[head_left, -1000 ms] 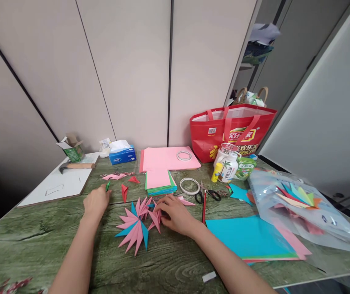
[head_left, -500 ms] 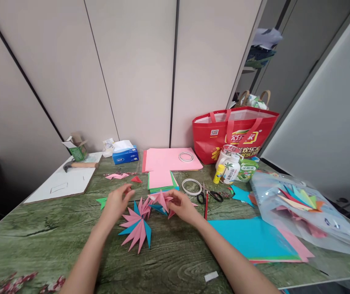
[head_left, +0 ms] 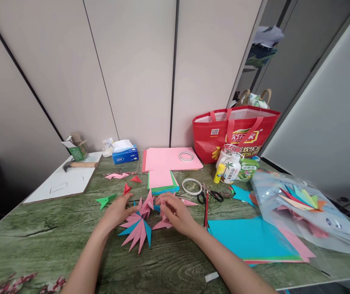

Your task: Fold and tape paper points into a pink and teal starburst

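On the table lies a pink and blue folded-paper star [head_left: 137, 232] with long pointed arms. My left hand [head_left: 116, 212] rests at its upper left edge, thumb and fingers apart. Just beyond those fingertips is a small red folded-paper piece [head_left: 126, 188], with a green folded piece [head_left: 106, 201] to the left. My right hand [head_left: 176, 212] is closed around a pink folded-paper piece [head_left: 162, 224], mostly covered by the fingers, right of the star. Another pink paper point [head_left: 189, 202] shows behind this hand.
Behind the hands is a stack of small paper sheets [head_left: 160, 179]. Tape rolls, scissors [head_left: 210, 197], a red pencil [head_left: 206, 210] and a glue stick [head_left: 219, 173] lie to the right. Blue sheets [head_left: 251, 239] and a plastic bag [head_left: 310, 212] occupy the right side. A hammer [head_left: 81, 164] sits far left.
My left hand has lowered toward the star, and the red folded piece beside its fingers now shows. My right hand has turned inward and lower with the pink piece.
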The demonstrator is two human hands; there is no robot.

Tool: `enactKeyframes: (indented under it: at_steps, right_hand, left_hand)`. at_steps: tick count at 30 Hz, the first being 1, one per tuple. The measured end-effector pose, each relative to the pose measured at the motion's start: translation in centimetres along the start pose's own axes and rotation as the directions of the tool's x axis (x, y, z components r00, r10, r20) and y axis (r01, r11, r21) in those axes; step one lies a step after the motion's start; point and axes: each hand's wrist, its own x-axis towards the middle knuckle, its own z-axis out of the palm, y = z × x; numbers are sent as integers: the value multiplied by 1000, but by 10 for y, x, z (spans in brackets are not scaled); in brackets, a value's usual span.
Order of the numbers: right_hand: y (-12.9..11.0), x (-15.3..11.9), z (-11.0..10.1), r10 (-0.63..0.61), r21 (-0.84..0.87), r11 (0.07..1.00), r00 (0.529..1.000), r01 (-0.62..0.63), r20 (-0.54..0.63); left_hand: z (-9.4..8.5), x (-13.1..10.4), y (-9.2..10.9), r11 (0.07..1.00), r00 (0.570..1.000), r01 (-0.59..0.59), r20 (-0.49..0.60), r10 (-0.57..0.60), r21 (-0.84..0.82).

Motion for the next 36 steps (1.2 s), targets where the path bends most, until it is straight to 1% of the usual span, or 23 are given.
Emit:
enactKeyframes:
  at_steps: [1, 2, 3, 4, 6, 8, 10, 11, 12, 13, 15, 17, 18, 20, 24, 28, 29, 30, 32, 33, 34, 35, 36]
  right_hand:
    - [-1, -1, 4, -35, -30, 999, 996, 37, 84]
    - [1, -1, 7, -51, -67, 996, 989, 61, 136]
    - [3, -2, 10, -46, -114, 991, 987, 64, 154]
    - [7, -2, 11, -24, -175, 983, 989, 49, 143]
    - [17, -1, 10, 51, -322, 946, 997, -28, 65]
    - [25, 0, 6, 113, -451, 884, 992, -125, -54]
    - [27, 1, 3, 106, -507, 842, 979, -181, -174]
    - [27, 1, 3, 89, -498, 847, 972, -189, -218]
    - [26, 0, 4, 83, -455, 871, 967, -187, -239]
    - [24, 0, 6, 102, -376, 908, 967, -186, -232]
    - [22, -1, 13, 201, -150, 964, 970, -222, -138]
    - [22, -2, 18, 303, 57, 952, 953, -302, -7]
    - [23, -2, 19, 329, 119, 936, 944, -331, 33]
    - [26, -2, 18, 345, 152, 925, 938, -348, 45]
    - [32, 0, 9, 299, 90, 952, 953, -294, -51]
    - [32, 2, 1, 261, 142, 958, 962, -248, -79]
    - [32, 3, -1, 241, 117, 966, 966, -229, -98]
    - [32, 4, -4, 213, 52, 977, 967, -207, -139]
    - [33, 5, -13, 132, -191, 964, 957, -185, -260]
    - [35, 6, -19, 93, -333, 921, 945, -202, -314]
    - [37, 6, -25, 72, -464, 853, 935, -238, -347]
    - [39, 6, -31, 78, -576, 764, 928, -291, -365]
    - [41, 6, -36, 111, -667, 656, 919, -353, -378]
  left_hand:
    - [2, 0, 2, 999, 1000, -21, 5, 22, -33]
    - [4, 0, 4, 998, 999, -41, 6, 41, -57]
    - [6, 0, 6, 996, 999, -53, 8, 53, -69]
    - [8, 0, 7, 995, 998, -60, 9, 61, -73]
    - [10, 0, 9, 996, 997, -67, 19, 68, -67]
    - [9, 0, 9, 995, 997, -72, 32, 74, -64]
    - [8, 0, 7, 995, 997, -62, 49, 66, -77]
    - [8, 0, 6, 994, 997, -55, 57, 60, -91]
    - [8, 1, 5, 993, 996, -50, 66, 57, -109]
    - [8, 1, 4, 991, 996, -45, 74, 55, -129]
    - [9, 2, 2, 986, 996, -37, 79, 50, -165]
    - [10, 3, 2, 982, 996, -30, 73, 45, -187]
    - [10, 3, 2, 981, 997, -26, 73, 41, -191]
    - [10, 3, 2, 984, 997, -16, 77, 30, -176]
    - [6, 1, 5, 998, 997, 19, 70, -15, -63]
    - [2, 0, 7, 998, 998, 65, 26, -65, 5]
    - [2, 0, 7, 997, 997, 78, -1, -78, 13]
    - [2, 0, 8, 996, 996, 86, -33, -85, 13]
    - [2, 1, 8, 997, 990, 69, -119, -71, -19]
    - [3, 2, 9, 998, 984, 46, -169, -53, -46]
    - [3, 3, 9, 997, 976, 22, -213, -37, -70]
    - [4, 4, 9, 996, 968, -2, -252, -21, -90]
    - [6, 4, 10, 994, 958, -26, -286, -6, -109]
